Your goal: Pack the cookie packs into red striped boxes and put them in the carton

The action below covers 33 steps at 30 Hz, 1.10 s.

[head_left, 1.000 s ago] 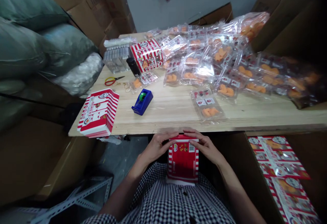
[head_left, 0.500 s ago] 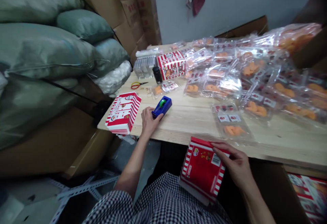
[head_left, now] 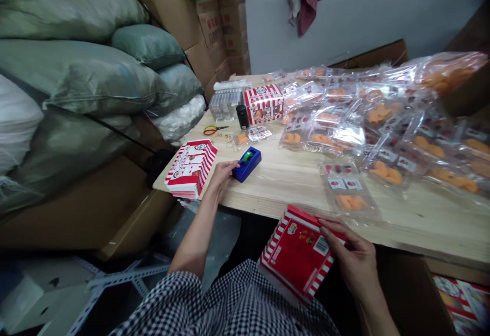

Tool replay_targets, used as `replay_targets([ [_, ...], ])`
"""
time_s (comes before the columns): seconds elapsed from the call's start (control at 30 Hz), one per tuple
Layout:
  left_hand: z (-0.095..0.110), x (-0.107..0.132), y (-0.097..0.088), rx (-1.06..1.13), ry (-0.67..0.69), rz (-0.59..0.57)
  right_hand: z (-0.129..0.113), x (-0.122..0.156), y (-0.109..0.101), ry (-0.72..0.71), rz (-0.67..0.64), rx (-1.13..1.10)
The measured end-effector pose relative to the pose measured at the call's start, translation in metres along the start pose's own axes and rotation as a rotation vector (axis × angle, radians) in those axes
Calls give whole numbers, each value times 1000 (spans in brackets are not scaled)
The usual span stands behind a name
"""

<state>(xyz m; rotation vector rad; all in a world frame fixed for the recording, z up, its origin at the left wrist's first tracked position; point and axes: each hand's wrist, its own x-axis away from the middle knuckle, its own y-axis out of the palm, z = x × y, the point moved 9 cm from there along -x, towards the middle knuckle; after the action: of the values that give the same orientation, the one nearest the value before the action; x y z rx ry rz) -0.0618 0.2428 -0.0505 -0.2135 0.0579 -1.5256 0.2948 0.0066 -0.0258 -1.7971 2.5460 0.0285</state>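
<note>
My right hand (head_left: 354,252) grips a red-and-white striped carton (head_left: 300,254) by its upper right edge, thumb on the printed face with the barcode. The carton is tilted over my lap, below the table's front edge. At the near end of a blue tape dispenser (head_left: 247,165), my left hand (head_left: 223,173) has thumb and fingers pinched together on the end of the tape; the clear strip itself is too fine to make out. A green roll (head_left: 248,157) sits inside the dispenser, which rests on the wooden table (head_left: 283,177).
Left of the dispenser lies a stack of flat striped cartons (head_left: 191,167). Scissors (head_left: 214,130), a black bottle (head_left: 242,117), a striped box (head_left: 265,103) and clear plastic cases (head_left: 226,103) stand behind. Bagged orange pieces (head_left: 329,139) cover the right side. Large sacks (head_left: 103,78) pile up at left.
My left hand has shifted from around the dispenser's near end to a fingertip pinch there. The carton in my right hand has tilted and moved slightly left. The view has shifted a little.
</note>
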Motion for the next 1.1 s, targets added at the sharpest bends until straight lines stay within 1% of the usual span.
replay_targets([
  [0.1, -4, 10, -4, 41, 12, -18, -8, -3, -3, -36, 73, 8],
  [0.17, -10, 18, -7, 40, 33, -9, -11, -5, -2, -49, 96, 11],
  [0.3, -23, 28, -12, -36, 75, 55, -12, -10, 3, -43, 103, 19],
  [0.4, -27, 32, -17, -109, 96, 107, -19, -11, 4, -66, 129, 25],
  [0.5, -20, 43, -24, -153, 125, 160, -42, -8, 1, -161, 209, 52],
  [0.57, -5, 56, -24, -151, 148, 190, -64, -4, 0, -248, 271, 89],
  [0.6, 5, 64, -20, -142, 158, 190, -75, -2, 0, -297, 297, 108],
  [0.67, 33, 85, -3, -89, 179, 152, -96, 3, 6, -401, 314, 155],
  [0.73, 69, 112, 24, 31, 206, 69, -111, 7, 16, -503, 301, 224],
  [0.8, 104, 141, 56, 166, 215, -41, -117, 11, 27, -579, 270, 298],
  [0.87, 128, 166, 88, 306, 168, -151, -118, 14, 37, -633, 242, 347],
  [0.9, 134, 176, 102, 381, 125, -207, -116, 15, 41, -653, 229, 362],
  [0.97, 139, 187, 125, 502, 47, -294, -114, 17, 47, -687, 202, 382],
  [1.03, 134, 190, 137, 567, -11, -324, -113, 19, 52, -712, 172, 393],
  [1.1, 124, 186, 140, 589, -57, -311, -112, 20, 56, -736, 135, 397],
])
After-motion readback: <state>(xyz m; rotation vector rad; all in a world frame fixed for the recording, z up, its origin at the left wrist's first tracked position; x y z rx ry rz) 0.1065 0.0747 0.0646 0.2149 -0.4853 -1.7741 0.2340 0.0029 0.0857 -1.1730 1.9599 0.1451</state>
